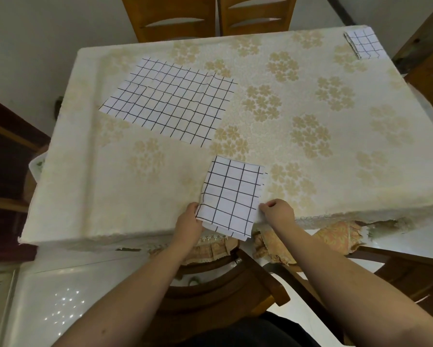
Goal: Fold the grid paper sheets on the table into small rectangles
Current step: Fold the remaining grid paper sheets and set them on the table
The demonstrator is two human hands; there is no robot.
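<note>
Tablecloth (pixel 135 196) edge — folded sheet (pixel 231 196) overhanging, both hands pinching

A single wide-angle view is given, taken from head height above the near edge of the cream floral-patterned tablecloth-covered table (pixel 310 171) and directed forward and steeply downward. The whole tabletop is taken in, from the near edge to the far corners, with two brown wooden chair backs (pixel 210 18) seen beyond the far edge. Both forearms are seen entering from the bottom. Straight lines are bent toward the frame borders.
</note>
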